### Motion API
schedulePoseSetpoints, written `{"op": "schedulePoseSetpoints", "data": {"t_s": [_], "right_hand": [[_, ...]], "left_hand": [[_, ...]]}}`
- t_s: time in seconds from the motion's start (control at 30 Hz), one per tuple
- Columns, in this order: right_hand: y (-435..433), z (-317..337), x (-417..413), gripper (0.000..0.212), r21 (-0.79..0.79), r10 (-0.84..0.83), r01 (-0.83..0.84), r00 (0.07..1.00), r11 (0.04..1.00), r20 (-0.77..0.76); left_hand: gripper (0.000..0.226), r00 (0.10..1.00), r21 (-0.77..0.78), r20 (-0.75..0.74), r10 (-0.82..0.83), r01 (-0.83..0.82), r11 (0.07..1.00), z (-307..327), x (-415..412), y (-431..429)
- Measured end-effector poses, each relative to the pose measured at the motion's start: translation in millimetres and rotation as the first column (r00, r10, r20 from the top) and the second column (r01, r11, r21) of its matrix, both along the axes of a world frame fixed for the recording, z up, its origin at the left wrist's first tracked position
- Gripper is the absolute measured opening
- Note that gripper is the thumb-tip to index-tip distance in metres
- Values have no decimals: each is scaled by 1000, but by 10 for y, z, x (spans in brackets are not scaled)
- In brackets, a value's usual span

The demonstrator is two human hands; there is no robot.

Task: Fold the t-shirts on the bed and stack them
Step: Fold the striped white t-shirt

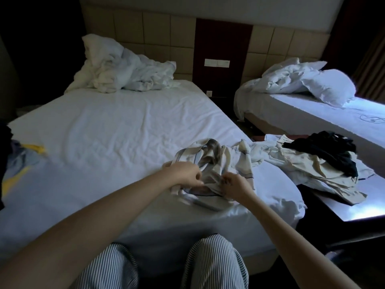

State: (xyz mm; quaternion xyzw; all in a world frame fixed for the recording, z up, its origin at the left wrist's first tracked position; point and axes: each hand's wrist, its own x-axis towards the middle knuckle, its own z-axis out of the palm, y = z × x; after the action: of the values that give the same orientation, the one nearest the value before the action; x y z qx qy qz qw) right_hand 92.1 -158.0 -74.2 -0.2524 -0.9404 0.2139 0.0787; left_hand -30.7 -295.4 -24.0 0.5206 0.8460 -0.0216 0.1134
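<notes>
The left hand (pixel 184 174) and right hand (pixel 233 185) each pinch a crumpled cream t-shirt (pixel 220 159) with thin dark lines, on the wrinkled white bed (pixel 104 132). Rumpled clothes (pixel 308 163) lie at three o'clock.

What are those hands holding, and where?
Both the left hand and right hand pinch a crumpled cream t-shirt at its bunched near edge; the exact part is unclear.

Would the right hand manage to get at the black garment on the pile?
Probably: the black garment lies uncovered atop the pile, nothing between, though the right hand is busy gripping the cream shirt.
</notes>
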Motion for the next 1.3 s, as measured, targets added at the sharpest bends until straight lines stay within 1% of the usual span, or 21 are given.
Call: {"op": "schedulePoseSetpoints", "data": {"t_s": [0.07,0.1,0.17,0.23,0.3,0.37,0.43,0.5,0.57,0.63,0.67,0.73,0.8,0.83,0.87,0.93,1.0,1.07,1.17,1.23,1.3], "right_hand": [[-6,82,182,17,-92,240,-233,968,968,74],[-4,125,275,17,-113,348,-332,918,937,191],[15,174,442,21,-225,482,-426,776,876,407],[63,191,578,26,-391,554,-399,677,829,483],[115,259,684,28,-509,585,-334,649,793,486],[186,331,715,24,-572,519,-253,772,780,367],[314,318,611,21,-472,240,-170,966,865,92],[436,198,416,10,-337,-116,39,970,941,-213],[453,20,235,44,-341,-335,259,924,904,-187],[417,-150,129,81,-326,-426,387,903,863,-57],[410,-198,96,86,-322,-457,417,888,850,-54],[419,-203,95,57,-436,-447,335,876,835,-183],[372,-206,172,22,-630,-389,129,873,766,-294],[355,-239,231,21,-702,-382,55,867,711,-320],[322,-266,313,23,-748,-382,8,864,664,-329],[238,-305,490,21,-771,-411,37,862,636,-298],[204,-356,643,18,-721,-404,112,881,684,-247],[193,-339,735,30,-628,-372,159,901,762,-224],[179,-242,736,41,-575,-389,207,896,791,-213],[113,-136,634,39,-564,-413,224,881,794,-232],[-26,-6,451,38,-566,-407,174,857,806,-316]], "left_hand": [[42,986,272,-168,-18,64,960,-58,-72,87],[59,978,311,-208,-34,99,945,-79,-87,144],[87,971,215,-231,-68,120,969,-104,-69,294],[75,960,66,-242,-139,159,985,-130,26,421],[40,942,2,-231,-245,252,968,-115,202,474],[27,932,24,-181,-313,322,946,-123,416,490],[30,943,12,13,-333,333,943,-194,656,456],[30,930,-77,215,-298,321,944,-261,800,386],[27,892,-150,364,-269,341,928,-286,792,343],[28,842,-71,465,-274,344,936,-252,680,342],[29,828,32,490,-272,295,955,-226,611,354],[24,839,315,488,-241,89,945,-182,454,412],[19,889,561,437,-134,-154,814,-156,239,512],[20,906,617,418,-62,-233,752,-152,120,565],[26,918,613,396,13,-275,741,-157,20,614],[50,937,430,322,132,-270,862,-244,-122,729],[69,924,226,356,137,-227,947,-383,-135,830],[58,861,211,504,71,-202,956,-516,-112,913],[44,699,351,714,-37,-312,883,-472,-136,831],[23,712,522,696,-94,-411,747,-245,-257,632],[28,780,635,623,-58,-461,620,92,-436,332]]}}
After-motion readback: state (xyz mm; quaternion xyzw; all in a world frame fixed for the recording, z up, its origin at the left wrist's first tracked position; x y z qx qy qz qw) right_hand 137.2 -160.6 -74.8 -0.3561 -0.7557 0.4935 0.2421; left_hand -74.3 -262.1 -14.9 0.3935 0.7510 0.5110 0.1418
